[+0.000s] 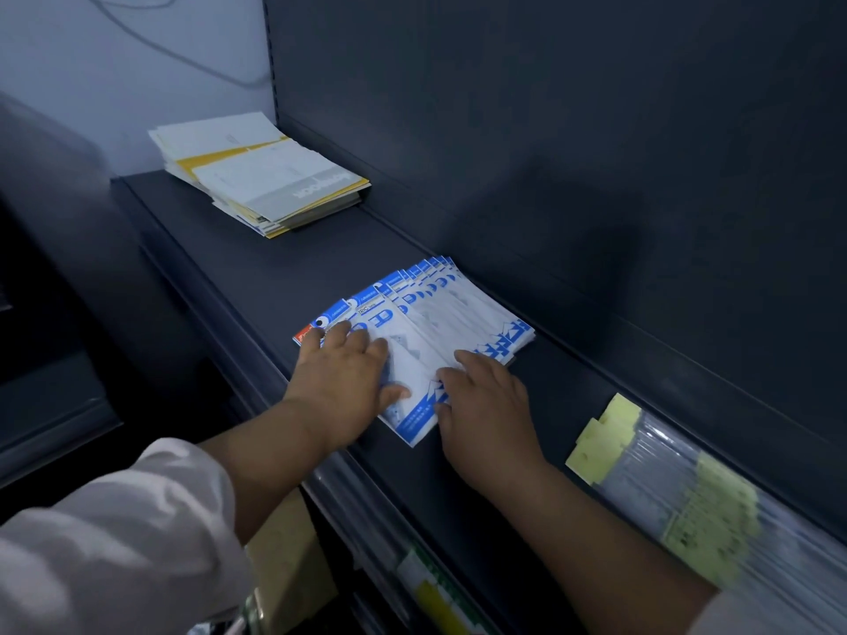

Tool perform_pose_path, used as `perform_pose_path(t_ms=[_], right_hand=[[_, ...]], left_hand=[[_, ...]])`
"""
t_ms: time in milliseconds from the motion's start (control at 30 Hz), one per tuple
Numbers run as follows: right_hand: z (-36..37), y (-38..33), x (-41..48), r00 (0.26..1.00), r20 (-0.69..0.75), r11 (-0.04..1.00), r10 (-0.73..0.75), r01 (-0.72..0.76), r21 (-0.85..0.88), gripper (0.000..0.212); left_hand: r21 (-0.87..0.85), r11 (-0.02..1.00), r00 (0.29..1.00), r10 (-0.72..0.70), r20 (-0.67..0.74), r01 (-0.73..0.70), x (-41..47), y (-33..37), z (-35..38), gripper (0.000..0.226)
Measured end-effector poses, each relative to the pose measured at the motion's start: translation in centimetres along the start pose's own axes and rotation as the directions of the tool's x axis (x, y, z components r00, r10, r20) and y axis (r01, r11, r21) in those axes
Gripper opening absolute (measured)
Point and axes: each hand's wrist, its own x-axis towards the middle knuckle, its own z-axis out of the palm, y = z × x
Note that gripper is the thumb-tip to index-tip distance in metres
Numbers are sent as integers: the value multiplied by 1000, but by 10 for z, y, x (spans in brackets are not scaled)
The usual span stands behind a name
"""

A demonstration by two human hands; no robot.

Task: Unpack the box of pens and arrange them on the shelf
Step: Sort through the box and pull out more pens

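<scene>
Both hands, left hand [341, 375] and right hand [486, 405], lie flat, fingers spread, pressing a fanned row of blue-and-white pen packets [440, 323] on a dark metal shelf [256, 268].

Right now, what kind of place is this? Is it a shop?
Probably a stationery shop. A dark display shelf holds fanned blue-and-white packets, a white-and-yellow stack, and clear packs with yellow cards.
</scene>
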Motion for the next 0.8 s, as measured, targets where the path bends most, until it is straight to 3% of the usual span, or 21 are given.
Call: perform_pose_path(t_ms=[233,367,500,800], right_hand=[[-1,-29,1,992,-31,992,-123,123,21,45],[5,-62,1,974,-111,978,-199,204,33,47],[14,-104,-1,951,-94,952,-295,301,54,44],[66,-204,-27,870,81,874,-486,480,79,49]], left_hand=[[-56,998,997,11,-81,-16,-22,-19,-8,68],[-92,994,992,-61,-112,51,-53,-50,-12,67],[-86,984,978,-164,-128,154,-93,-88,-14,64],[-87,897,901,-432,42,434,-214,-175,12,63]])
